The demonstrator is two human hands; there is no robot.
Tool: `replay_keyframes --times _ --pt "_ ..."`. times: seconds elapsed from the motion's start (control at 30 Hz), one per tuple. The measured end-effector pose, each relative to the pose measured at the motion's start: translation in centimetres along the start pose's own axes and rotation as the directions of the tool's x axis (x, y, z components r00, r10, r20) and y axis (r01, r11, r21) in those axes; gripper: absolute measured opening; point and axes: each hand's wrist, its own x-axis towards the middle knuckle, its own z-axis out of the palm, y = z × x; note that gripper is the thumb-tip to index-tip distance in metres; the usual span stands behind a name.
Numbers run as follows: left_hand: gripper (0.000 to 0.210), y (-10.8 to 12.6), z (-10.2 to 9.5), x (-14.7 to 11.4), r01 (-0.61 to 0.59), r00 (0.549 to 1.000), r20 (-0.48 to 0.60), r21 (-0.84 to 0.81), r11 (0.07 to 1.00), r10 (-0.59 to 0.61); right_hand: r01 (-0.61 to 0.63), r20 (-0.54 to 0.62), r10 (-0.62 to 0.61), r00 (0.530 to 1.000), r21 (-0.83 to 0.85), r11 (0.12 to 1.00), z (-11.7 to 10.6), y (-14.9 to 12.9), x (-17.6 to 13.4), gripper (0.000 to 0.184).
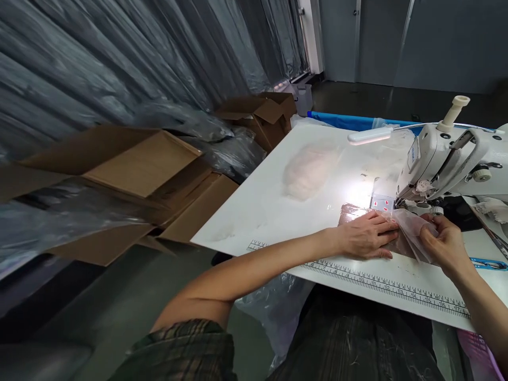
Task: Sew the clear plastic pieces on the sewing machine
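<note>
My left hand (367,235) lies flat, palm down, on a shiny pinkish-brown piece (350,211) on the table, its fingers pointing right. Between the thumb and fingers of my right hand (447,242) is a thin, see-through white sheet (408,223), lifted at its right side. The left part of this sheet reaches my left fingertips and overlaps the brown piece. Just beyond both hands stands the head of a white sewing machine (426,159). Its needle area is close to the sheet's far edge; whether they touch, I cannot tell.
The white table (246,211) has a printed ruler (373,283) along its front edge. A soft pale pink heap (309,169) lies farther back. A lamp (369,135) hangs left of the machine. Blue thread snips (488,263) lie at right. Open cardboard boxes (146,164) stand left.
</note>
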Motion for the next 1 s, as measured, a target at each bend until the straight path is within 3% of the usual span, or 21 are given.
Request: replay_keyframes --times 0.13,0.2,0.27,0.33,0.4,0.47,0.53,0.67,0.7,0.73,0.8,0.83,0.87,0.93,1.0 --pt "0.041 0.2 -0.5 -0.3 0.045 0.999 -0.015 -0.179 0.983 -0.049 -0.204 0.075 0.194 0.978 0.166 0.965 1.2 -2.5 -1.0 0.032" --pt "0.034 -0.1 -0.9 -0.7 0.066 0.996 -0.036 -0.311 0.948 -0.082 -0.255 0.136 0.23 0.964 0.201 0.946 1.8 -3.3 -1.1 0.037" --pt "0.024 -0.7 -1.5 -1.0 0.148 0.976 -0.069 -0.488 0.86 -0.207 -0.264 0.179 0.228 0.957 0.211 0.941 2.2 -3.7 -1.0 0.041" --pt "0.019 -1.5 -2.1 -1.1 0.296 0.894 -0.035 -0.702 0.647 -0.447 -0.251 0.212 0.212 0.954 0.178 0.951 2.5 -3.8 -0.8 0.042" --pt "0.018 -2.3 -2.5 -1.2 0.407 0.756 0.139 -0.865 0.293 -0.639 -0.221 0.251 0.194 0.948 0.082 0.972 3.0 -4.0 -0.5 0.04" --pt "0.021 -2.9 -2.9 -1.2 0.419 0.66 0.328 -0.907 -0.031 -0.676 -0.144 0.298 0.146 0.943 -0.027 0.989 3.6 -4.5 -0.2 0.039" --pt "0.032 -3.4 -3.0 -1.2 0.383 0.627 0.405 -0.904 -0.19 -0.666 -0.021 0.399 0.047 0.916 -0.069 0.997 4.2 -5.4 0.0 0.044" --pt "0.053 -3.7 -3.1 -1.6 0.34 0.614 0.399 -0.912 -0.229 -0.681 0.194 0.694 -0.141 0.706 0.002 0.981 4.0 -6.5 0.3 0.054" --pt "0.055 -3.7 -3.2 -1.6 0.34 0.619 0.405 -0.91 -0.236 -0.673 0.229 0.701 -0.158 0.695 -0.008 0.973 3.6 -6.2 0.4 0.052" --pt "0.057 -3.8 -3.2 -1.7 0.342 0.625 0.415 -0.907 -0.246 -0.661 0.267 0.676 -0.167 0.718 -0.045 0.963 3.0 -5.7 0.6 0.051" --pt "0.056 -3.8 -3.2 -1.6 0.353 0.628 0.433 -0.899 -0.258 -0.646 0.379 0.525 -0.242 0.816 -0.17 0.91 1.9 -4.1 0.9 0.044" --pt "0.055 -3.8 -3.3 -1.6 0.363 0.623 0.44 -0.895 -0.26 -0.646 0.464 0.474 -0.318 0.821 -0.23 0.855 1.5 -3.1 1.0 0.037" --pt "0.055 -3.8 -3.3 -1.4 0.374 0.615 0.448 -0.89 -0.26 -0.649 0.574 0.46 -0.428 0.778 -0.245 0.781 1.2 -2.1 1.1 0.031" --pt "0.057 -4.0 -3.2 -1.1 0.395 0.596 0.456 -0.883 -0.253 -0.661 0.766 0.532 -0.597 0.601 -0.169 0.62 1.1 -0.4 1.0 0.026" --pt "0.057 -4.2 -3.1 -0.6 0.426 0.589 0.443 -0.881 -0.206 -0.676 0.871 0.613 -0.668 0.422 -0.07 0.486 1.5 0.7 0.6 0.027"
